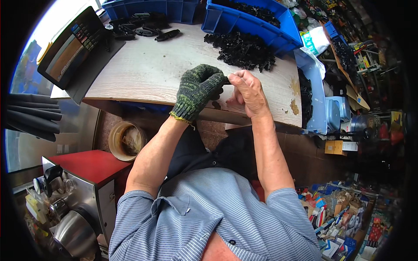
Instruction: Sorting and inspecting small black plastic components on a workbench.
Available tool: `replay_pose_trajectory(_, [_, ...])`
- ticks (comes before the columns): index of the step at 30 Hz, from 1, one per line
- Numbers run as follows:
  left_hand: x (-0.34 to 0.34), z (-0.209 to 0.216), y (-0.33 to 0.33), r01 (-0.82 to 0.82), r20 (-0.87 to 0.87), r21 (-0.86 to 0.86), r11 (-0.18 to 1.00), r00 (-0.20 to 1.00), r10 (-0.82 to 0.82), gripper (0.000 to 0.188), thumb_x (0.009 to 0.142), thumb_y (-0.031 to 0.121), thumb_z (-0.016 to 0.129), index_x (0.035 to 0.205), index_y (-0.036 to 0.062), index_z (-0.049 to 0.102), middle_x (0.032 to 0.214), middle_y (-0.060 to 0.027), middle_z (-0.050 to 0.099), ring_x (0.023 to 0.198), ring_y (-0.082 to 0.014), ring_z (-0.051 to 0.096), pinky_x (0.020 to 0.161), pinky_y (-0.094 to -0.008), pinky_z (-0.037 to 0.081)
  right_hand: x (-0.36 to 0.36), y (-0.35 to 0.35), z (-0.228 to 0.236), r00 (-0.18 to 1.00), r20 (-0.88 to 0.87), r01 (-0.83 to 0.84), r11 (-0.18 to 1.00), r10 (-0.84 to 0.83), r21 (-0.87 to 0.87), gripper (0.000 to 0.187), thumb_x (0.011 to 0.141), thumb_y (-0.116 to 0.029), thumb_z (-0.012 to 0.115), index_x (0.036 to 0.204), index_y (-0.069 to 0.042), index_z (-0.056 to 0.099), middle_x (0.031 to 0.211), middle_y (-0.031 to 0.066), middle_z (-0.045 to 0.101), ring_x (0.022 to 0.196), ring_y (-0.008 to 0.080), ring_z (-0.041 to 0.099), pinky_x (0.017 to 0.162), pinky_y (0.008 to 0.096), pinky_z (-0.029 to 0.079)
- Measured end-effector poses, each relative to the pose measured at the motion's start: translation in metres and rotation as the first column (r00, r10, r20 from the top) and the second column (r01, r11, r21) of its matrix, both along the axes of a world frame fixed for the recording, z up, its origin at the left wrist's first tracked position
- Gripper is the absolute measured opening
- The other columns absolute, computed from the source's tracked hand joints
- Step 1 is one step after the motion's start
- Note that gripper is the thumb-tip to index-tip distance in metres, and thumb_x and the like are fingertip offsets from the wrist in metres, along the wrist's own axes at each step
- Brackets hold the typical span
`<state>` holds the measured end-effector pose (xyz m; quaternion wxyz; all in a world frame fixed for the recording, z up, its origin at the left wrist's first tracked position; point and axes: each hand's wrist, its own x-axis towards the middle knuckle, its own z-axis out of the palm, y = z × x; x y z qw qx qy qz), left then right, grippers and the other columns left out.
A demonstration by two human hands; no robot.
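Note:
Over the table's near edge, my left hand [199, 89] wears a dark green and black knitted glove. Its fingers are curled around a small black part [226, 81], mostly hidden by the glove. My bare right hand [249, 92] meets it from the right, thumb and forefinger pinched at the part's end, the other fingers bent below. What exactly the part is cannot be made out. Beyond my hands lies a heap of small black plastic parts [241, 50] on the pale wooden table [143, 71]. Several longer black pieces [148, 30] lie at the far left.
A blue bin [278, 37] with black parts stands behind the heap, and another blue bin [174, 11] is further left. A tablet [72, 50] leans at the table's left. Below are a bucket [114, 141] and a red-topped cabinet [82, 165]; a light-blue tub [318, 113] sits right.

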<state>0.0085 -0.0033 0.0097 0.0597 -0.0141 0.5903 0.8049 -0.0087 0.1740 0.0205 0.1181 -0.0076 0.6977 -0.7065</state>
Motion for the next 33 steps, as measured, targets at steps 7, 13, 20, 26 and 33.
replay_pose_trajectory(7, [0.006, 0.001, 0.010, 0.006, 0.026, 0.097, 0.995, 1.000, -0.009, 0.018, 0.092, 0.014, 0.069, 0.100, -0.0021, 0.064, 0.076, -0.0084, 0.065, 0.059, -0.0146, 0.060, 0.050, -0.0277, 0.049, 0.010, -0.001, -0.003, 0.993, -0.114, -0.007, 1.000, 0.008, 0.015, 0.046, 0.088, -0.042, 0.074, 0.064, -0.014, 0.046, 0.049, -0.0038, 0.041, 0.040, 0.0065, 0.042, 0.043, 0.0251, 0.046])
replay_pose_trajectory(13, [0.000, -0.002, 0.011, 0.046, -0.014, 0.082, 0.996, 0.999, -0.045, 0.022, 0.092, 0.019, 0.069, 0.103, -0.0004, 0.066, 0.078, -0.0077, 0.068, 0.060, -0.0126, 0.063, 0.049, -0.0256, 0.048, 0.009, 0.000, -0.006, 0.994, -0.101, 0.029, 0.999, -0.032, -0.036, 0.046, 0.089, -0.040, 0.073, 0.062, -0.014, 0.045, 0.048, -0.0027, 0.041, 0.041, 0.0079, 0.043, 0.043, 0.0272, 0.047])
replay_pose_trajectory(20, [-0.012, -0.012, -0.001, -0.200, -0.409, -0.315, 0.928, 0.911, 0.057, 0.032, 0.093, 0.020, 0.071, 0.121, 0.0047, 0.065, 0.104, -0.0055, 0.071, 0.088, -0.0118, 0.066, 0.074, -0.0258, 0.053, 0.009, 0.024, -0.008, 0.992, -0.008, 0.124, 0.961, -0.130, -0.248, 0.031, 0.089, -0.032, 0.065, 0.071, -0.013, 0.050, 0.047, -0.0005, 0.034, 0.045, 0.0169, 0.049, 0.061, 0.0494, 0.062])
replay_pose_trajectory(26, [-0.089, -0.004, -0.088, -0.690, -0.692, -0.722, 0.044, 0.720, -0.063, 0.025, 0.090, 0.024, 0.063, 0.114, 0.0195, 0.070, 0.118, -0.0125, 0.066, 0.109, -0.0371, 0.060, 0.095, -0.0487, 0.048, -0.016, 0.109, 0.014, 0.740, 0.081, 0.660, 0.699, -0.668, -0.274, 0.044, 0.093, -0.045, 0.058, 0.068, -0.012, 0.046, 0.042, 0.0045, 0.034, 0.047, 0.0239, 0.052, 0.074, 0.0598, 0.058])
replay_pose_trajectory(33, [-0.114, -0.021, -0.103, -0.662, -0.645, -0.748, -0.056, 0.744, -0.177, 0.029, 0.094, 0.017, 0.053, 0.116, 0.0238, 0.070, 0.099, -0.0128, 0.070, 0.093, -0.0356, 0.064, 0.079, -0.0493, 0.051, -0.029, 0.140, -0.001, 0.704, 0.044, 0.709, 0.697, -0.709, -0.110, 0.038, 0.085, -0.030, 0.076, 0.104, -0.002, 0.058, 0.046, 0.0033, 0.040, 0.042, 0.0210, 0.051, 0.061, 0.0512, 0.060])
